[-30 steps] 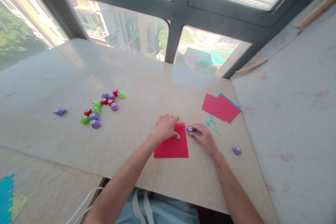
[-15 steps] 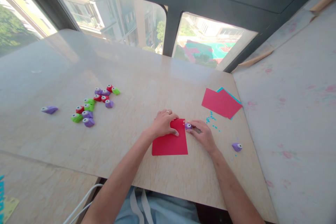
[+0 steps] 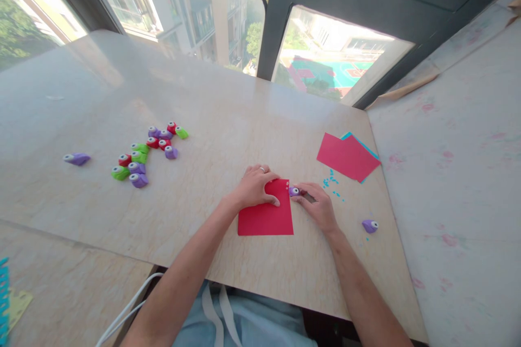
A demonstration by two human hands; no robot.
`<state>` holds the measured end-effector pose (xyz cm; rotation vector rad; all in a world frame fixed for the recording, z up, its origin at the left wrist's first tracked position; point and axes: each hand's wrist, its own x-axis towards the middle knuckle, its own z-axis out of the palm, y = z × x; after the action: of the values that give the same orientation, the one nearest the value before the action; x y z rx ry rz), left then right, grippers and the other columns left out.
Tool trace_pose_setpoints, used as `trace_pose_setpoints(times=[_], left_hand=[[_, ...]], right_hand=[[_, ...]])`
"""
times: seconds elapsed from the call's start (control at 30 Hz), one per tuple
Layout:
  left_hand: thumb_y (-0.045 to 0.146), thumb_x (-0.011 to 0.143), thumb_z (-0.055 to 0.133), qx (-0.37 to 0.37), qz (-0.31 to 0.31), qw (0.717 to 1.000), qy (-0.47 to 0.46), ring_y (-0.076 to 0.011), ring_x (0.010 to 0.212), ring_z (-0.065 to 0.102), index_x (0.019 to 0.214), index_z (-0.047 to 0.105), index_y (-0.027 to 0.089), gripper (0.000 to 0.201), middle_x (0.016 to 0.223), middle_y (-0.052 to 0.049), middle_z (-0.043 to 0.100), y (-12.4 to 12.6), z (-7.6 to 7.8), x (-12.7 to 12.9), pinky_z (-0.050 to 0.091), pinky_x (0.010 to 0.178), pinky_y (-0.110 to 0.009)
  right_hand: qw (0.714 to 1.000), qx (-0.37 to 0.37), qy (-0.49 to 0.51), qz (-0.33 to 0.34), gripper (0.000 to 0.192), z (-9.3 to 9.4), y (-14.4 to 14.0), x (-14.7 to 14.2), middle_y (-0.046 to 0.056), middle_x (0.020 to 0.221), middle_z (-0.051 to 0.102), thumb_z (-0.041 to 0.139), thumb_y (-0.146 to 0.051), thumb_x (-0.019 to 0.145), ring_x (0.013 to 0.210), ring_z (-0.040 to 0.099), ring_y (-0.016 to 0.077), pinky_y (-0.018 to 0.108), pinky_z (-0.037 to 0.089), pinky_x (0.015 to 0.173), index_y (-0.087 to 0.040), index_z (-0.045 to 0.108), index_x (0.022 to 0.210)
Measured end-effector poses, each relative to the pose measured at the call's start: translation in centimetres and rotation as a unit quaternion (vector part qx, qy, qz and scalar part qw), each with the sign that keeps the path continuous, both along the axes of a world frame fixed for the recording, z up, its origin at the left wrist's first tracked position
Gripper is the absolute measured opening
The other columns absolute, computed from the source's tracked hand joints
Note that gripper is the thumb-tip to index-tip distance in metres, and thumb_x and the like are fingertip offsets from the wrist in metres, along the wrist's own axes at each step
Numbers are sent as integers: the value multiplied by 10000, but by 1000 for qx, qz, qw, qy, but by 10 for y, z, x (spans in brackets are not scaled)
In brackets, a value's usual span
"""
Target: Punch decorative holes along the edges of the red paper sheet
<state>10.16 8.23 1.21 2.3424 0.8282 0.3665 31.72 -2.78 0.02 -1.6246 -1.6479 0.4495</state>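
Observation:
A square sheet of red paper (image 3: 266,222) lies on the table in front of me, with small punched holes near its top right corner. My left hand (image 3: 256,187) rests on its upper left part, thumb and fingers spread, pressing it flat. Between the thumb and fingers of my right hand (image 3: 319,206) is a small purple craft punch (image 3: 294,191) with a white, eye-like button. The punch sits at the paper's right edge, just below the corner. Whether its button is pressed down cannot be made out.
Several purple, green and red punches (image 3: 138,155) are clustered at left. One purple punch (image 3: 77,159) lies farther left, another (image 3: 370,226) at right. Red sheets (image 3: 348,156) overlap blue paper near the wall, beside blue paper bits (image 3: 330,179). A white cable (image 3: 126,309) hangs at the front edge.
The view has tilted and shifted slightly. Both hands, the red paper and the held punch keep nearly the same places relative to each other.

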Motion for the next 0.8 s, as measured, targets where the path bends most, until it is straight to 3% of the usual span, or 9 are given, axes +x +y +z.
trace_pose_setpoints(times=[0.17, 0.37, 0.63, 0.8], left_hand=[[577, 660, 776, 0, 7, 1000, 1, -283, 1053, 522, 1149, 661, 220, 617, 1067, -83, 600, -1, 1, 0, 360, 933, -420], [294, 874, 575, -8, 52, 998, -17, -231, 991, 568, 923, 715, 214, 169, 995, -67, 658, -3, 4, 6, 377, 926, -404], [168, 812, 550, -47, 78, 994, -58, -182, 805, 592, 756, 705, 188, 166, 814, -45, 693, 3, 5, 10, 435, 792, -326], [159, 793, 554, -35, 98, 994, -35, -191, 804, 596, 731, 709, 183, 169, 816, -53, 700, 2, 8, 14, 434, 785, -333]], right_hand=[[1000, -4, 4, 3, 276, 3, 1, -3, 73, 957, 709, 689, -461, 825, 857, 642, 228, 395, 519, 830, -251, 727, 1000], [999, -19, 29, 0, 272, 3, 1, -2, 76, 1008, 696, 692, -453, 824, 878, 644, 225, 392, 519, 842, -252, 718, 1004], [997, -36, 68, -15, 314, 5, 0, 1, 73, 989, 699, 714, -497, 791, 860, 650, 215, 361, 534, 796, -242, 719, 974], [996, -34, 80, -8, 329, 6, 0, 0, 65, 975, 699, 723, -506, 781, 842, 646, 206, 347, 538, 774, -241, 716, 976]])
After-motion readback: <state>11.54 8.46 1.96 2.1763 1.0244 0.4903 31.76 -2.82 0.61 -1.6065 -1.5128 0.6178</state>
